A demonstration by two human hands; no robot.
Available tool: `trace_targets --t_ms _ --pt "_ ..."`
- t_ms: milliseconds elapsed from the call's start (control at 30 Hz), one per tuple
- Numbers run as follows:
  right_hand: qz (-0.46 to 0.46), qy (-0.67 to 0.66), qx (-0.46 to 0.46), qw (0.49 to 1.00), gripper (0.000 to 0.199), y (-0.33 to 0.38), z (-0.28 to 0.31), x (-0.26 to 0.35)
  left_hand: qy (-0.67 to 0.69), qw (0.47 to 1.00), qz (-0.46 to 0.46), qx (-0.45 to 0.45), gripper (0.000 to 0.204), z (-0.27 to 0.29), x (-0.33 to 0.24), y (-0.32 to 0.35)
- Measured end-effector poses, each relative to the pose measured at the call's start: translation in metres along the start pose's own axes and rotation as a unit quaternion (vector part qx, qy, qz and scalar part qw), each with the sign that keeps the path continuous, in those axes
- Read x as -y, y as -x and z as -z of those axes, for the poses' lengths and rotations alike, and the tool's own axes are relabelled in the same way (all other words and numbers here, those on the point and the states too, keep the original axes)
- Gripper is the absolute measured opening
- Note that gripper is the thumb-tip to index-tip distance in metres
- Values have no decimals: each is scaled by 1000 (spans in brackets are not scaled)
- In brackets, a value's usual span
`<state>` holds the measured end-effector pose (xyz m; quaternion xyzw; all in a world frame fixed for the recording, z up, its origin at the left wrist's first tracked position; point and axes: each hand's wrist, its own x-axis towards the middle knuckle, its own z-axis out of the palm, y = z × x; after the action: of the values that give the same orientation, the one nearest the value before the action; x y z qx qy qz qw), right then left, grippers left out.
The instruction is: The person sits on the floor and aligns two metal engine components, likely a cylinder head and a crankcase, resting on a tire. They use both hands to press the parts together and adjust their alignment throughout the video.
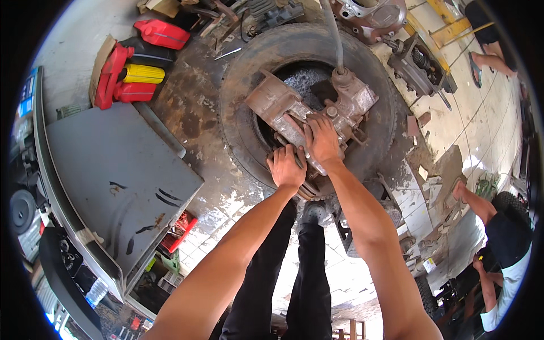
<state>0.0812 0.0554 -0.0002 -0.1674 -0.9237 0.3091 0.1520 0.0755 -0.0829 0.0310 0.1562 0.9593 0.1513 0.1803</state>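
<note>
A dirty brown metal gearbox (277, 105) lies across a large worn tyre (241, 85) on the floor. From its far right part a grey lever (334, 39) rises toward the top of the view. My left hand (287, 165) grips the near left edge of the casing, fingers curled over it. Just right of it and a little farther away, my right hand (322, 139) is closed over the middle of the casing. Both palms hide the metal under them. Dark, oily ground shows through the tyre's hole.
Left stands a grey metal cabinet (107, 164), with red jerrycans (161, 34) and a yellow bottle (143, 74) behind. Another opened gear housing (416, 68) lies at the far right. A person (510, 238) crouches at the right, and another person's foot (490, 61) shows farther back.
</note>
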Motion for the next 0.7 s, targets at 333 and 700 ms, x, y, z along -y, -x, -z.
trace_targets --t_ms 333,700 --pt "-18 -22 -36 999 16 3 -4 2 -3 999 -10 -30 32 -1 0 0" --pt "-37 -49 -40 997 23 4 1 0 -14 1000 -6 2 32 -2 -1 -3"
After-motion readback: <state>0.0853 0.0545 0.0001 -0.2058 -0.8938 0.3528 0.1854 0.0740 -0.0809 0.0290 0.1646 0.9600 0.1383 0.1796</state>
